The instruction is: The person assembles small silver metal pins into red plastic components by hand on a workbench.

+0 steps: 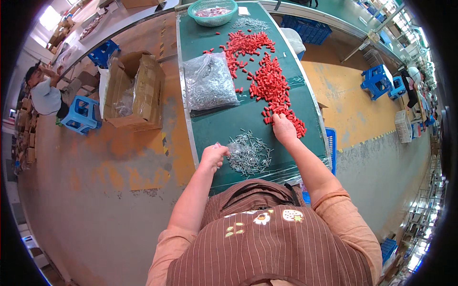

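My left hand [215,156] is closed at the left edge of a heap of small silver screws [250,155]. Its fingers pinch what looks like a small clear plastic bag [234,148], which lies over the screws. Farther right, my right hand [284,127] reaches into the near end of a long pile of short red plastic plugs [270,83]. Its fingers are pinched together among the plugs, and the exact number they grip is hidden. A large clear bag full of silver screws [210,83] lies on the left of the green table [210,128].
At the table's far end stand a green basket [213,19] with bagged pieces and another heap of screws [250,24]. An open cardboard box [133,90] and a blue stool [82,114] are to the left, near a seated person [45,93]. A blue crate [331,148] adjoins the right edge.
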Tool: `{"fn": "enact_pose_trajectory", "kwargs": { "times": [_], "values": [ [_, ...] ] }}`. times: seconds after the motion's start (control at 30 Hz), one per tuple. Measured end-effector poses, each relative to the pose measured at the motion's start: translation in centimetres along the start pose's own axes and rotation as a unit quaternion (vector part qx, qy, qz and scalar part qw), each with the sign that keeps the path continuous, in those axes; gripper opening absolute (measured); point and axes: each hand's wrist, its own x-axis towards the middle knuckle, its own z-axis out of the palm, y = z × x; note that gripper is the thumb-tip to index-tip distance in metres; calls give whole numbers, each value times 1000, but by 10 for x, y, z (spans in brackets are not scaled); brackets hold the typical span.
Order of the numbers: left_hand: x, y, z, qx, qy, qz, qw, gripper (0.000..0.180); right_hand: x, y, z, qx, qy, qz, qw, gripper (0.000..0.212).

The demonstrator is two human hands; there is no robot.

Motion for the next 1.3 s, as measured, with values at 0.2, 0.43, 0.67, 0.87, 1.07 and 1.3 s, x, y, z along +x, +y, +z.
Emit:
{"fn": "enact_pose_trajectory", "kwargs": {
  "times": [0.2, 0.43, 0.67, 0.87, 1.07, 1.3],
  "values": [
    [1, -6, -1, -28, 10, -8, 1000, 9, 3, 1, -1, -55, -62, -3, 997, 14],
    [-8, -8, 11, 39, 30, 38, 998, 11, -3, 7, 2, -17, -42, 3, 999, 13],
    [-4, -23, 24, 178, 108, 168, 964, 10, -18, -17, -28, 226, -42, 35, 973, 18],
    [-26, -8, 51, 302, 140, 286, 898, 17, -62, -89, -64, 488, -144, -18, 861, 16],
    [-34, -13, 55, 285, 126, 310, 898, 17, -75, -95, -60, 291, -81, -159, 940, 13],
    [-39, -16, 54, 282, 110, 283, 910, 18, -83, -94, -77, 345, -38, -158, 924, 15]
  ]
}}
